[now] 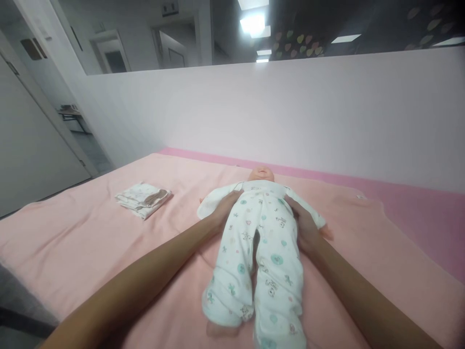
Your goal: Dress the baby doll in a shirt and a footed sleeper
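Observation:
A baby doll (262,173) lies on its back on a pink blanket, head away from me. It wears a white long-sleeved top (214,199) and white baby pants (278,242) with small green animal prints. My left hand (225,207) is closed on the left side of the pants near the waist. On the opposite side, my right hand (305,224) grips the pants at the same height. Some fingers of both hands are hidden against or under the doll. One foot shows below the left pant leg; the other leg's end runs out of view.
Folded white printed cloth (143,198) lies to the left on the pink blanket (174,271). Behind the bed rises a white wall (290,111) with a dark reflective window (308,29) above. A pink mat (425,213) shows at the right. The bed edge is at the lower left.

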### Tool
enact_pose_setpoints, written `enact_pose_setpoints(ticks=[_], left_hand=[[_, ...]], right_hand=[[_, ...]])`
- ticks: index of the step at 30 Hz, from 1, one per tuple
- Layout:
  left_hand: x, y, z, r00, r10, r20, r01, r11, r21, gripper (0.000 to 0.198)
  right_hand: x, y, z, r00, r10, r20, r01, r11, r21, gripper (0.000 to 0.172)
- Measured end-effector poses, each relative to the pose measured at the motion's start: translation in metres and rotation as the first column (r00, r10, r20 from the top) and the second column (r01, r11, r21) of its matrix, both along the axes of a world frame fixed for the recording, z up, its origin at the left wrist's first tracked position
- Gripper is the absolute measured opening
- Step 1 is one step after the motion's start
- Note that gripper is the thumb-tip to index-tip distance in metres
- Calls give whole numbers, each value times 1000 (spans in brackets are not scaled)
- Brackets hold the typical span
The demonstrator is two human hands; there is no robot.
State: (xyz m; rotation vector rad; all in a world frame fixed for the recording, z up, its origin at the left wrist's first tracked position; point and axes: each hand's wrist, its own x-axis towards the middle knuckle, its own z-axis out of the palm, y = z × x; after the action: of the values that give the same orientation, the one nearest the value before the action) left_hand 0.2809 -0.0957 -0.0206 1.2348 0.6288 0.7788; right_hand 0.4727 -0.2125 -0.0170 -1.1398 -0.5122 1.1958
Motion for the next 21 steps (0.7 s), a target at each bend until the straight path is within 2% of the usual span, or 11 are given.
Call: enact_pose_setpoints(ticks=[2, 5, 8, 10, 12, 13, 14, 15, 17, 19, 21], left_hand=[[0, 1, -2, 999, 7, -33, -7, 1000, 8, 48], [-2, 2, -2, 993, 46, -109, -38, 997, 72, 47], [-4, 2, 9, 975, 98, -199, -38, 957, 286, 44], [-5, 4, 21, 958, 132, -255, 17, 861, 508, 41], [-5, 8, 33, 942, 173, -288, 82, 713, 696, 37], [-5, 12, 37, 935, 190, -299, 106, 655, 749, 35], [-4, 17, 40, 928, 202, -312, 124, 621, 774, 34], [-3, 23, 42, 922, 210, -325, 134, 615, 777, 34], [1, 36, 39, 915, 200, -350, 141, 655, 742, 38], [5, 49, 32, 916, 176, -361, 144, 694, 706, 40], [9, 59, 22, 914, 173, -366, 144, 706, 694, 40]], right_hand=[[6, 3, -8, 998, -4, 65, 3, 1000, 14, 41], [17, 6, -19, 959, -57, 276, 49, 998, 37, 44], [23, 9, -15, 827, -98, 554, 56, 994, 91, 43], [24, 10, -5, 692, -114, 713, 8, 989, 150, 42], [23, 14, 9, 586, -117, 802, -50, 982, 180, 41], [23, 17, 15, 554, -110, 825, -70, 982, 178, 42], [24, 21, 20, 537, -97, 838, -87, 982, 169, 42], [26, 26, 23, 529, -84, 845, -98, 982, 159, 43], [33, 37, 26, 518, -63, 853, -98, 986, 133, 42], [43, 48, 23, 499, -51, 865, -57, 994, 91, 40], [51, 55, 18, 484, -22, 875, -18, 999, 35, 40]])
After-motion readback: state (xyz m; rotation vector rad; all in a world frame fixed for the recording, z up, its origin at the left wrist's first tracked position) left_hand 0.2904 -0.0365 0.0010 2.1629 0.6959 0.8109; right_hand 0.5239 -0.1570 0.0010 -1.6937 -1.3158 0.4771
